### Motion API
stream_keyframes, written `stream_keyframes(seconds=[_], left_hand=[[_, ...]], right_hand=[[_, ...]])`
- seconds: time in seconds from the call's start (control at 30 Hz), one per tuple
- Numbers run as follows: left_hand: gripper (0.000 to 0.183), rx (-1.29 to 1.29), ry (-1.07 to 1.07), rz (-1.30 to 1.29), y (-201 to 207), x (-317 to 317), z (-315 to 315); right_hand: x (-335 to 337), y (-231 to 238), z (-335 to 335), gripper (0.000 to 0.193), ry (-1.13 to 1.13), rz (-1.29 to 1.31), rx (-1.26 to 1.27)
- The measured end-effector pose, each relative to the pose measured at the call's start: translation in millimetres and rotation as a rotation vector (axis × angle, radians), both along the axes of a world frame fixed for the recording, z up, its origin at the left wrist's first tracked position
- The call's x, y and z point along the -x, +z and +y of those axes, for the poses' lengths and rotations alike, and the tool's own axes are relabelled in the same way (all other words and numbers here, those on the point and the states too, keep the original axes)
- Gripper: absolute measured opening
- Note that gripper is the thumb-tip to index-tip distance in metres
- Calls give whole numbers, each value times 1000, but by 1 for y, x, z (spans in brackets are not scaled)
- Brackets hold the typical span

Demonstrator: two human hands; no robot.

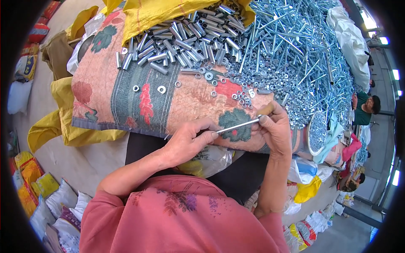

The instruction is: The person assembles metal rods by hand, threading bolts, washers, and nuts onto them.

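Between my two hands lies a long, thin metal bolt (238, 125), held nearly level above the table's near edge. My left hand (190, 139) pinches its left end between thumb and forefinger. At the other end my right hand (276, 128) grips the bolt, with a small round metal part (259, 117) at its fingertips; whether that is the bolt's head or a separate nut or washer I cannot tell. Just beyond my hands, loose washers (209, 76) and nuts (274, 82) are scattered over a patterned cloth (190, 101).
Short metal tubes (185, 42) spill from a yellow sack (147, 17). A large heap of long bolts (295, 38) covers the right side. Near my right arm stands a white-rimmed container (316, 133) of small metal parts. Filled sacks (61, 200) line the left floor; other people sit at far right.
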State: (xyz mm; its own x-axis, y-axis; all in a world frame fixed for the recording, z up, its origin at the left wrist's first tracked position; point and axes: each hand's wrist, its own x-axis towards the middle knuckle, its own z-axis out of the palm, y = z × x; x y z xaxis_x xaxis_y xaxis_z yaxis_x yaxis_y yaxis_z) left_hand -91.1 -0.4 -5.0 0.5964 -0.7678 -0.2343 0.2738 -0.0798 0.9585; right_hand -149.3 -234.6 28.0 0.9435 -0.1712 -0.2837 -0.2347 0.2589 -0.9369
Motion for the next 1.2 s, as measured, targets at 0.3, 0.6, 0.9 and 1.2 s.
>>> stream_keyframes(seconds=[0.3,0.6,0.9,1.2], left_hand=[[14,281,-1,611,-11,5,-3],[12,328,-13,394,-8,5,-1],[15,216,71,386,-12,5,9],[13,159,34,331,-8,5,2]], right_hand=[[16,7,49,14,-298,-400,688],[-19,-13,-17,18,-315,-192,1631],[-18,-21,-38,11,-219,102,1846],[12,15,37,18,-298,-91,1124]])
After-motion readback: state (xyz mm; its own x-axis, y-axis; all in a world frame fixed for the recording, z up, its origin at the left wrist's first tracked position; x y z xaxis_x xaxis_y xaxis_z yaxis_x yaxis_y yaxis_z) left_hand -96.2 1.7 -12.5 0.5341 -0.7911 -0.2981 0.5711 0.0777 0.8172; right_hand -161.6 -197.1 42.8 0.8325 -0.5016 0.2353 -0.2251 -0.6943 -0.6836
